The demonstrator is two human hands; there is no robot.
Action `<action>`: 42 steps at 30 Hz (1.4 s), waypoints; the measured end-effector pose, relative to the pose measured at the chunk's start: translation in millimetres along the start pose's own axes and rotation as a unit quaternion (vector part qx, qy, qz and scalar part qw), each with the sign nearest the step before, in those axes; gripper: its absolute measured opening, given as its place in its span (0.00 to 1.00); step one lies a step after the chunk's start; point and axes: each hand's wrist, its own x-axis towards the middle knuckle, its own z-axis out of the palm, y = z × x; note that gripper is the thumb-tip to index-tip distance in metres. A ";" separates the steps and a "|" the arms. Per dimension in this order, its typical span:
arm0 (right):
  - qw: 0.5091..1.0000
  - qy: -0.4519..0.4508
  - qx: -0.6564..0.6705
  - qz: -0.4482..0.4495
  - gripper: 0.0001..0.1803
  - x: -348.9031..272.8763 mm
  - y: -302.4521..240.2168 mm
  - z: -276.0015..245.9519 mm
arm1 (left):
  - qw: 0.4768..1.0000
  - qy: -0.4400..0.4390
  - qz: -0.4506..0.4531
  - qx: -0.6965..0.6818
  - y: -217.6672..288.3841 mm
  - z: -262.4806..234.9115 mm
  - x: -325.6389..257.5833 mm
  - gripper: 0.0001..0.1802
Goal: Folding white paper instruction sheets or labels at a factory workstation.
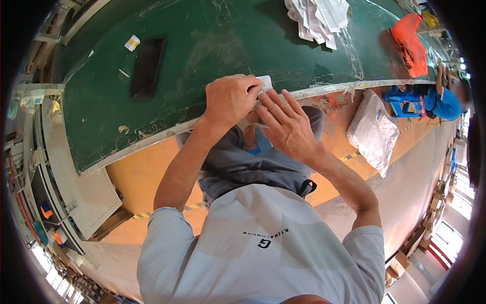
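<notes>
My left hand [230, 99] is closed around a small white flat piece [265, 82] at the near edge of the green table [202, 45]. My right hand [286, 121] lies beside it with fingers spread, its fingertips touching the same white piece from the right. Most of the piece is hidden behind my fingers. Both hands sit just over the table's pale rim, above my grey trousers.
A black phone [147, 67] and a small white-and-yellow roll [132, 43] lie on the table's left. A pile of white packets [319, 17] sits at the far side, an orange bag [411, 43] to the right. A white plastic bag [373, 130] lies on the floor. Another person in blue [445, 99] works at the far right.
</notes>
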 end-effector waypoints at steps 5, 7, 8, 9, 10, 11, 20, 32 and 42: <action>0.998 -0.008 0.049 -0.048 0.31 26.8 -8.5 -7.0 | 0.999 -0.005 -0.036 0.008 -12.5 -15.2 -4.3 0.09; 0.997 -0.019 0.062 -0.044 0.30 21.7 -6.8 -3.9 | 0.999 -0.007 -0.052 0.005 -11.9 -12.0 -8.0 0.10; 0.997 -0.011 0.064 -0.045 0.29 9.8 -3.5 3.9 | 0.999 -0.009 -0.032 -0.011 -14.8 -7.8 -12.7 0.13; 0.996 -0.020 0.074 -0.049 0.27 -1.3 7.0 13.4 | 1.000 -0.016 -0.014 0.002 -19.3 2.7 -13.8 0.15; 0.994 -0.028 0.100 -0.018 0.26 -8.1 11.3 15.8 | 0.999 -0.047 -0.026 0.008 -15.8 9.1 -11.1 0.15; 0.995 -0.025 0.094 -0.023 0.26 -10.3 11.5 16.8 | 0.999 -0.044 -0.029 -0.007 -18.1 16.3 -10.4 0.15; 0.991 -0.050 0.078 -0.099 0.19 1.9 30.2 -6.4 | 0.998 0.043 -0.040 -0.035 -5.7 17.2 -15.6 0.10; 0.988 -0.023 0.147 -0.031 0.23 30.4 33.8 -4.5 | 0.998 0.019 -0.011 -0.051 -16.4 18.7 -12.8 0.12; 0.979 0.029 0.200 -0.040 0.19 31.7 41.7 -0.3 | 0.995 0.028 -0.032 -0.086 -7.7 12.7 -13.1 0.09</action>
